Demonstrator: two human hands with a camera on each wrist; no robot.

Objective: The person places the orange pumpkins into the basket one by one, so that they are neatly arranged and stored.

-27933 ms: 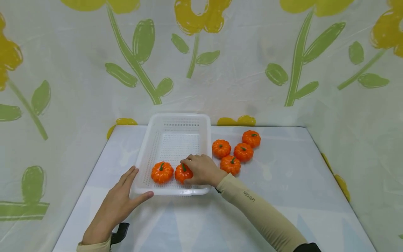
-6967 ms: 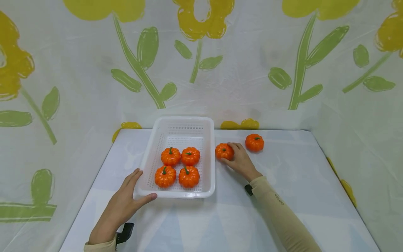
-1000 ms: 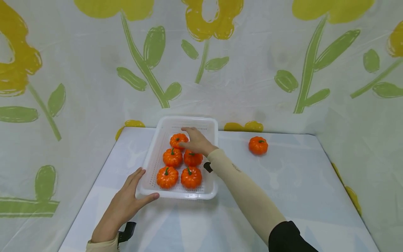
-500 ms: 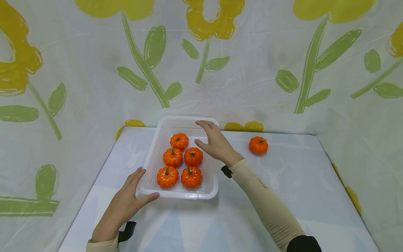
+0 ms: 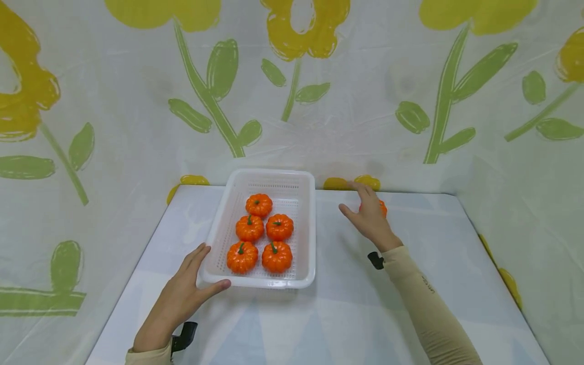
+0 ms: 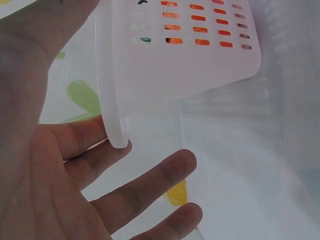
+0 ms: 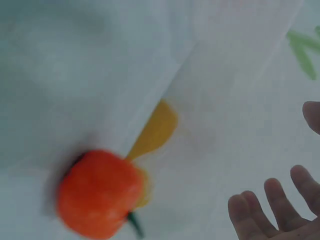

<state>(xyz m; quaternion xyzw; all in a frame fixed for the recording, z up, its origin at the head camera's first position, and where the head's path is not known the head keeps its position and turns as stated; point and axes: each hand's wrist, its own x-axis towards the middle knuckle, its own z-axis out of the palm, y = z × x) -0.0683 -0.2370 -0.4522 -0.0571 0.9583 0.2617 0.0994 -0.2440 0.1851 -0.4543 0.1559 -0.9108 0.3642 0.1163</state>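
Note:
Several orange toy pumpkins (image 5: 249, 228) with green stems sit in a white plastic basket (image 5: 312, 228). My left hand (image 5: 178, 291) is at the basket's near left corner, fingers spread; in the left wrist view, fingertips touch the rim (image 6: 112, 110). My right hand (image 5: 370, 220) hovers right of the basket with thumb and fingers apart, holding nothing. It partly hides a lone pumpkin (image 5: 383, 209) on the table in the head view. That pumpkin (image 7: 100, 195) shows whole but blurred in the right wrist view, apart from the fingers.
The white table (image 5: 424, 253) meets an upright cloth (image 5: 356, 137) printed with yellow flowers and green leaves. This cloth also rises along the left and right sides. The basket's far end stands close to the table's back edge.
Earlier, several pumpkins lay right of the basket; most are now inside it. Over the last second my right hand left the basket's pumpkins and moved right to the lone one. Left hand stayed.

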